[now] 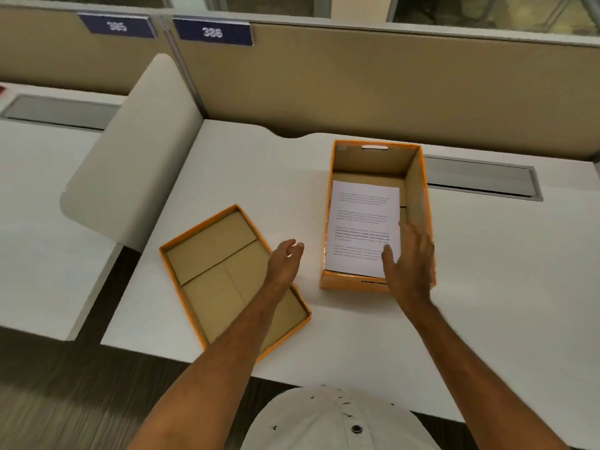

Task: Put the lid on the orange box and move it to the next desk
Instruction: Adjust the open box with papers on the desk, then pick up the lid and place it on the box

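The orange box (418,190) stands open on the white desk (259,177), right of centre, with a printed sheet of paper (360,222) lying inside it. Its orange lid (207,254) lies upside down on the desk to the left, brown inside facing up, turned at an angle. My left hand (285,258) hovers over the lid's right edge, fingers loosely curled, holding nothing. My right hand (409,264) is spread above the box's near right corner, over the paper's lower edge, holding nothing.
A rounded white divider panel (130,157) separates this desk from the neighbouring desk (39,196) on the left. A beige partition wall (357,79) with number plates runs along the back. A grey cable hatch (480,180) sits behind the box. My shirt (334,420) shows at the bottom.
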